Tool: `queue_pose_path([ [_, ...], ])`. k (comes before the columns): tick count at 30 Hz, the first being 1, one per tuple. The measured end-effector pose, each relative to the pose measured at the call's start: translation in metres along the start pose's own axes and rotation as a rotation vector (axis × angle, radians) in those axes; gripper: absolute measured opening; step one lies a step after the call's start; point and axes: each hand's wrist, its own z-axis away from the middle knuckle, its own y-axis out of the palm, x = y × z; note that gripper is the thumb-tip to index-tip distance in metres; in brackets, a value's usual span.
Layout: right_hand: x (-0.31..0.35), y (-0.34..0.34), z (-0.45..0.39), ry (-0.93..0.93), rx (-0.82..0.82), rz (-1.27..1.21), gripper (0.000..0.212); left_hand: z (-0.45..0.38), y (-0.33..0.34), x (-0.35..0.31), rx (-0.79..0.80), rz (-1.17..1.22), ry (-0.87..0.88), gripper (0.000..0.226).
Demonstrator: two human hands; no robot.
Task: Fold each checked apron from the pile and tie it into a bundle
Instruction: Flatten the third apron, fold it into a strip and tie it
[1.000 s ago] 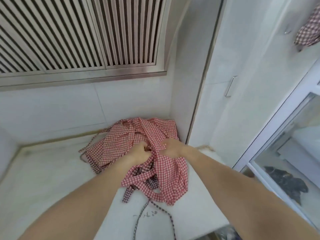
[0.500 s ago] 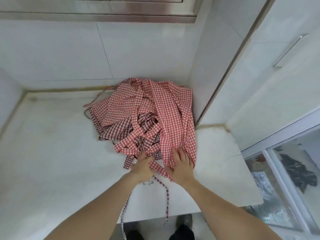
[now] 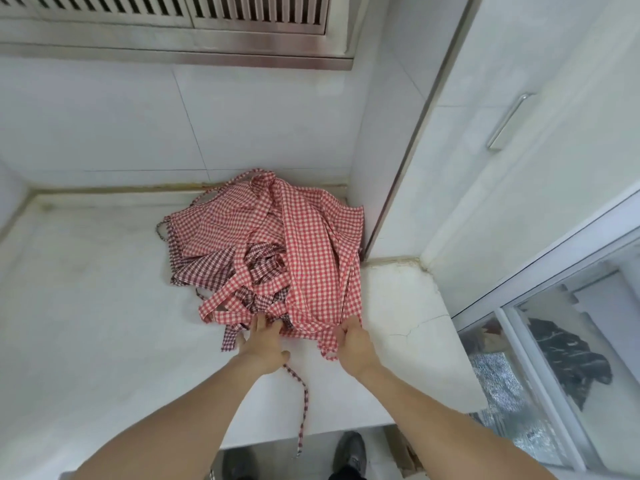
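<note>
A pile of red-and-white checked aprons (image 3: 263, 244) lies tangled in the back right corner of the white counter (image 3: 86, 306). The top apron (image 3: 318, 271) stretches from the corner toward me. My left hand (image 3: 265, 344) pinches its near edge among loose straps. My right hand (image 3: 353, 341) grips the near right corner of the same apron, fingers curled round the cloth. A darker checked strap (image 3: 304, 403) trails over the counter's front edge.
A white wall panel (image 3: 381, 150) and a cabinet door with a metal handle (image 3: 505, 123) stand right of the pile. A metal vent grille (image 3: 173, 15) is above. A glass sliding door (image 3: 571, 358) is at lower right. My shoes (image 3: 349, 452) show below the counter edge.
My hands drew back from the middle of the pile to its near edge, then spread apart while pulling the top apron's edge toward me. The camera tilted down.
</note>
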Motion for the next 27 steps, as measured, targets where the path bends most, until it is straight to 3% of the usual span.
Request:
queue_pose_path([
  [5, 0.052, -0.034, -0.011, -0.122, 0.032, -0.136, 0.032, 0.004, -0.026, -0.005, -0.089, -0.012, 0.047, 0.04],
  [8, 0.094, -0.069, -0.021, -0.214, 0.056, -0.107, 0.044, 0.007, -0.059, -0.005, -0.105, 0.162, 0.12, 0.028],
  [10, 0.124, -0.094, -0.021, -0.233, 0.127, -0.073, 0.03, 0.011, -0.091, -0.004, -0.154, 0.287, 0.156, 0.025],
  [11, 0.139, -0.109, -0.02, -0.23, 0.168, -0.026, 0.034, 0.013, -0.11, -0.005, -0.199, 0.344, 0.176, 0.023],
  [13, 0.167, -0.139, -0.018, -0.262, 0.273, 0.199, 0.084, 0.02, -0.148, -0.007, -0.298, 0.485, 0.208, 0.024],
  [15, 0.203, -0.168, -0.014, -0.327, 0.336, 0.493, 0.105, 0.035, -0.19, -0.012, -0.37, 0.638, 0.242, 0.027],
  [17, 0.23, -0.188, -0.015, -0.367, 0.309, 0.65, 0.085, 0.05, -0.224, -0.016, -0.433, 0.701, 0.287, 0.029],
  [20, 0.27, -0.219, -0.017, -0.452, 0.073, 0.702, 0.036, 0.072, -0.273, -0.015, -0.577, 0.607, 0.383, 0.028],
  [24, 0.319, -0.272, -0.004, -0.516, -0.212, 0.567, 0.031, 0.105, -0.324, -0.006, -0.531, 0.24, 0.427, 0.038],
  [27, 0.346, -0.307, 0.012, -0.558, -0.342, 0.224, 0.022, 0.121, -0.343, -0.002, -0.508, 0.107, 0.346, 0.044],
])
